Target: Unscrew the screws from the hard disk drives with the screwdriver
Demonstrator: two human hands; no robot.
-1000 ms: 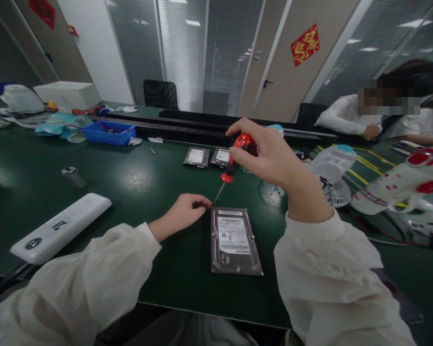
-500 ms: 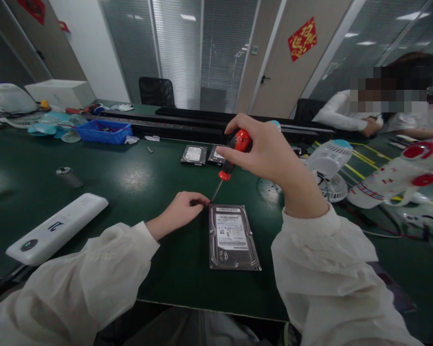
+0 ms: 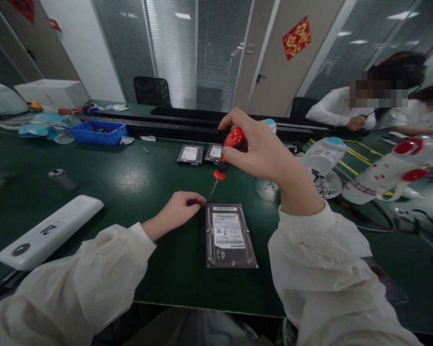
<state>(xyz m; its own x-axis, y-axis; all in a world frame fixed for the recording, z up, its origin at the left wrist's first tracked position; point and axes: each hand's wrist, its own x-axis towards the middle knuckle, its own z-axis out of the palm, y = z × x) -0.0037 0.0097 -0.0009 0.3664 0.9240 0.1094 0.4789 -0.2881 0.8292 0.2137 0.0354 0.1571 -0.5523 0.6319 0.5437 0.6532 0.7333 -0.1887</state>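
A hard drive lies label up on the green table in front of me. My right hand is wrapped round the red and black handle of a screwdriver, held at a slant above the drive. The screwdriver's tip meets the drive's far left corner. At that same corner, my left hand has its thumb and forefinger brought together beside the tip. Whatever lies between those fingertips is too small to make out.
Two more hard drives lie farther back. A white power bank and a metal cylinder are at left, behind them a blue basket. Small fans and a white bottle stand at right. People sit at far right.
The whole view has shifted slightly. Both hands and the screwdriver keep their places at the drive's corner. At the far left edge, a blurred hand has come into view.
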